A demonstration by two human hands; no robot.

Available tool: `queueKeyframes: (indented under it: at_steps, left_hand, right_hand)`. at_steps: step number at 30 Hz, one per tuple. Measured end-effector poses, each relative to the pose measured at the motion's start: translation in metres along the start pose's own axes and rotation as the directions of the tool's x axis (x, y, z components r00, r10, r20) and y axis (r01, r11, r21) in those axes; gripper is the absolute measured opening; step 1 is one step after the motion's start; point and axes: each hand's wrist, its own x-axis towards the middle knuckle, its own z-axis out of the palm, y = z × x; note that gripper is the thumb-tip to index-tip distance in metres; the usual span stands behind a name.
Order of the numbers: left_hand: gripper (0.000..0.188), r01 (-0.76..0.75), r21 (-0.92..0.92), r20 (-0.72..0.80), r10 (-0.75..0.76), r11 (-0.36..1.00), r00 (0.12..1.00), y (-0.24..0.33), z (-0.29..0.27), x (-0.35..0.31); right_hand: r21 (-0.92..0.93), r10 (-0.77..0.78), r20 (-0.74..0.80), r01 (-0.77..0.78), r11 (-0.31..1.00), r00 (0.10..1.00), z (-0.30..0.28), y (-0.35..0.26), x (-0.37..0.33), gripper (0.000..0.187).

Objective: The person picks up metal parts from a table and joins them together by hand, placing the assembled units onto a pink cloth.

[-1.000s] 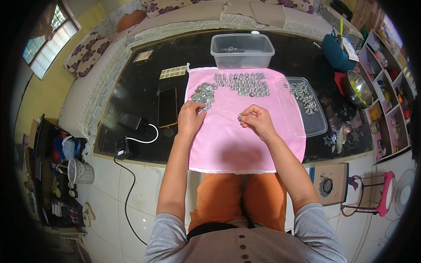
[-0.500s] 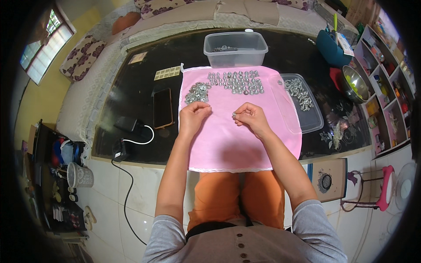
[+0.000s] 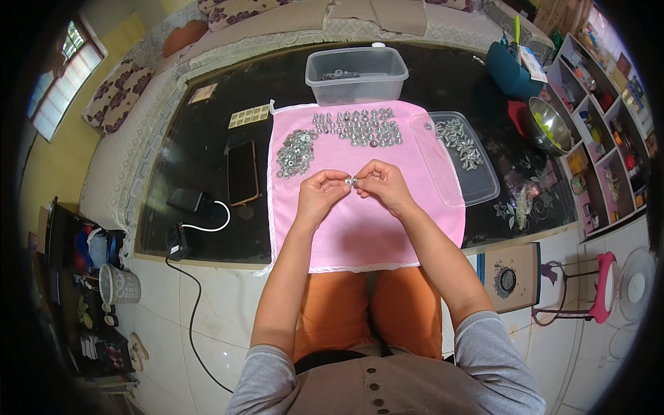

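Over the pink cloth (image 3: pixel 332 242), my left hand (image 3: pixel 324 197) and my right hand (image 3: pixel 382 185) meet fingertip to fingertip. My left hand pinches a small silvery washer (image 3: pixel 348 181). A small metal screw (image 3: pixel 355 180) is between the thumb and fingers of my right hand, touching the washer; its shape is partly hidden. Left of the hands lies a loose pile of washers (image 3: pixel 296 153). Several rows of screws fitted with washers (image 3: pixel 360 124) stand upright on the cloth beyond my fingers. Loose screws (image 3: pixel 460 144) fill part of a clear plastic lid (image 3: pixel 484 187) to the right.
A clear plastic tub (image 3: pixel 356 90) with some metal pieces stands behind the cloth. On the dark table (image 3: pixel 207 131) lie a phone (image 3: pixel 243 173), a label sheet (image 3: pixel 248 117) and a charger with a white cable (image 3: pixel 227 216). A steel bowl (image 3: pixel 546 128) and teal holder (image 3: pixel 512 72) stand right.
My left hand has moved right from beside the washer pile, and the two hands have come together with the washer against the screw. The whole view has shifted slightly.
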Motion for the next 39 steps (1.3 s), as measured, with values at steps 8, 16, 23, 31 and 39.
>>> queueKeyframes:
  at_steps: [8,16,23,31,39]
  left_hand:
    - [0.019,0.018,0.058,0.008,-0.019,0.998,1.000,-0.0004,-0.0007,0.0003]
    - [0.018,0.050,0.064,0.007,-0.051,0.997,0.999,-0.0024,-0.0005,0.0013]
    - [0.017,-0.090,0.161,0.065,0.081,0.983,0.995,-0.0046,-0.0032,0.0033]
    - [0.021,0.012,0.036,0.035,-0.013,0.999,0.999,-0.0035,-0.0012,0.0031]
    - [0.017,0.083,0.079,-0.022,-0.082,0.993,0.996,-0.0045,-0.0019,0.0050]
  right_hand:
    - [0.005,0.008,0.026,-0.008,1.000,1.000,0.0022,0.0001,0.0001,0.007]
    - [-0.038,0.003,0.027,-0.002,0.999,1.000,0.0015,0.0024,0.0006,0.007]
    - [-0.046,-0.015,0.029,0.016,0.999,0.999,0.0016,0.0029,0.0011,0.006]
    - [-0.071,-0.010,0.004,0.011,0.997,1.000,0.0004,0.0052,0.0015,0.006]
    - [-0.087,-0.016,-0.016,0.014,0.996,1.000,0.0022,0.0031,0.0007,0.005]
